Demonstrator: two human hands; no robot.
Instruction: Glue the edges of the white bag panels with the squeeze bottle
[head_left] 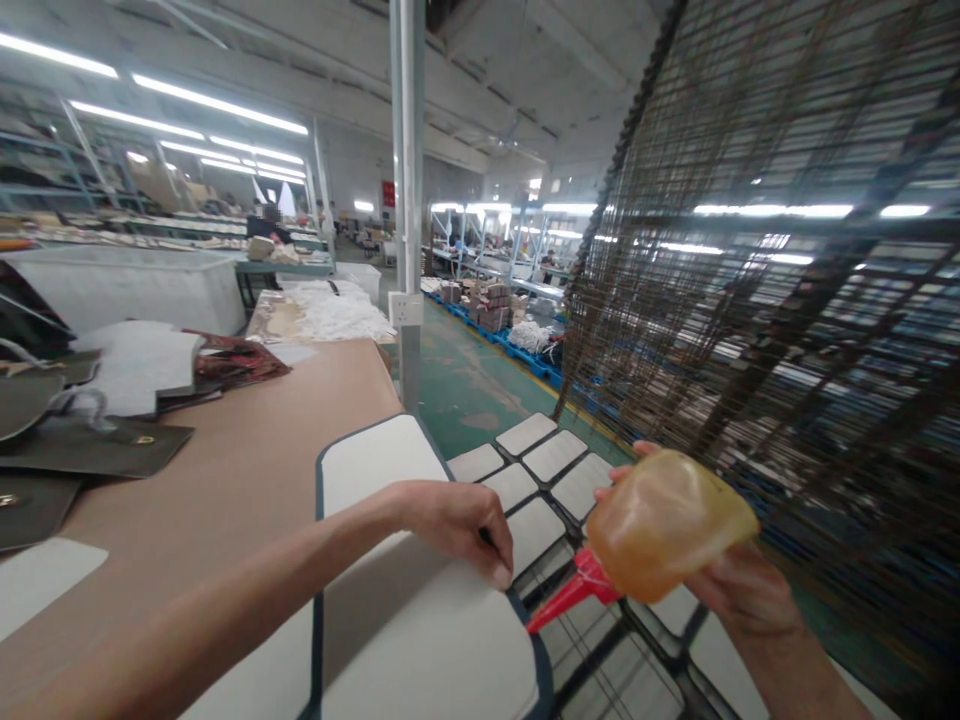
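- Glue bottle (667,525): my right hand (739,590) is gripping it, fingers closed, red nozzle (574,592) tilting toward the white panel (420,640).
- My left hand (454,525) is bearing on the panel's edge; pinching or pressing, I cannot tell.
- Judging: the nozzle is needing steady edge contact.

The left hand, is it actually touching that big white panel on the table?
Touching. The head view shows the left hand with fingertips resting on the white panel near its dark edge, with no gap.
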